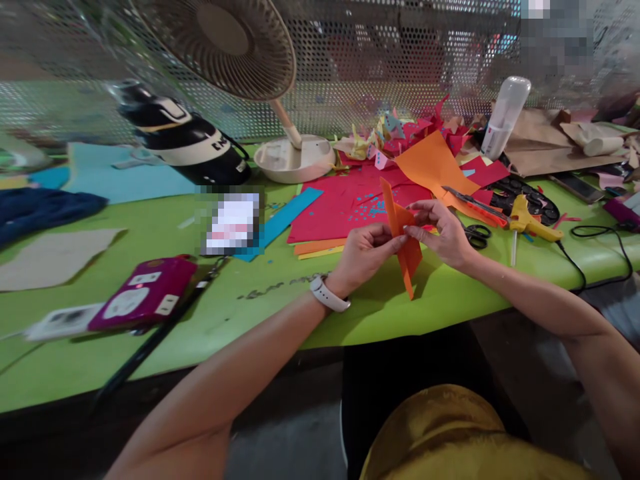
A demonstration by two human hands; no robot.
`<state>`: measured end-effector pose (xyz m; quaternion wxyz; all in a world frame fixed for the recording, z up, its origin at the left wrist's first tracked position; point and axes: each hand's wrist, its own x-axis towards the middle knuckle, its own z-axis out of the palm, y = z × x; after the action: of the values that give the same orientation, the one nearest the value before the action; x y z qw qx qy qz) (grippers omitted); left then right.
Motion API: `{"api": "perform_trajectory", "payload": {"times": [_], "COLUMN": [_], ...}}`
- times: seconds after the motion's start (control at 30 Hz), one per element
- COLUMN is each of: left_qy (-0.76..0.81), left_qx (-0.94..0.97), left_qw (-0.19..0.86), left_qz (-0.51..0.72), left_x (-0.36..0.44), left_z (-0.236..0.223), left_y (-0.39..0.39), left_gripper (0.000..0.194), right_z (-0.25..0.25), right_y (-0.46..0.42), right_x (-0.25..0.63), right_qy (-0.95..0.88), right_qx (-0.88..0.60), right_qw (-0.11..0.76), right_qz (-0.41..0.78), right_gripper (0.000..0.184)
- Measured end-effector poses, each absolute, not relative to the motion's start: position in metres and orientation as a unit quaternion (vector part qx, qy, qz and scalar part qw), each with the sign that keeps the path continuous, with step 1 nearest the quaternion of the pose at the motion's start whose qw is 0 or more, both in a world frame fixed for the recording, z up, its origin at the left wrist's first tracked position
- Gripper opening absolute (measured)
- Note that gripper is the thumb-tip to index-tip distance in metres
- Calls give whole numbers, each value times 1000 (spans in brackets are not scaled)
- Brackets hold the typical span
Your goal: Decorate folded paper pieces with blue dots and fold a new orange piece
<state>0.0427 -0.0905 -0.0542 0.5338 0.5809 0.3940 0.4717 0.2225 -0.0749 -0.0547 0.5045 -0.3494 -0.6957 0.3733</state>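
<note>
One folded paper [411,259], fingers of left hand [365,253] and right hand [447,235] gripping it; right of them, one glue gun [526,219]; one pair of scissors [477,236]!

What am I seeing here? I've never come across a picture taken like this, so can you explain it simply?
There is no machine here, just a person using two bare hands. The one picture comes from a head-worn camera looking forward and down, so you see roughly what the wearer sees. The left hand, with a white band on its wrist, and the right hand both hold folded orange paper. On the green table lie red paper, scissors, a yellow glue gun and a purple socket block. Toward the back stand a fan and a dark bottle.
</note>
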Motion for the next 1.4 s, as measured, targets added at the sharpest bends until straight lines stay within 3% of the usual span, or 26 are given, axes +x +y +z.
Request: {"api": "perform_trajectory", "payload": {"times": [0.6, 0.73, 0.97, 1.4], "left_qy": [407, 397, 358, 280], "left_qx": [565, 543, 526, 532], "left_qw": [566, 604, 633, 729], "left_qz": [442, 427, 441, 326], "left_x": [40, 39, 36, 24], "left_z": [-51, -47, -42, -58], "left_y": [-89, -89, -88, -77], "left_gripper": [44, 44, 33, 31], "right_z": [-60, -52, -32, -36], "right_y": [-67, -69, -79, -79], "right_x": [225, 229, 232, 233], "right_qy": [-668, -639, -682, -655], "right_qx": [-343, -349, -332, -261], "right_qw": [486, 491, 399, 301], "right_qz": [447, 478, 515, 642], "right_gripper": [40, 33, 28, 23]}}
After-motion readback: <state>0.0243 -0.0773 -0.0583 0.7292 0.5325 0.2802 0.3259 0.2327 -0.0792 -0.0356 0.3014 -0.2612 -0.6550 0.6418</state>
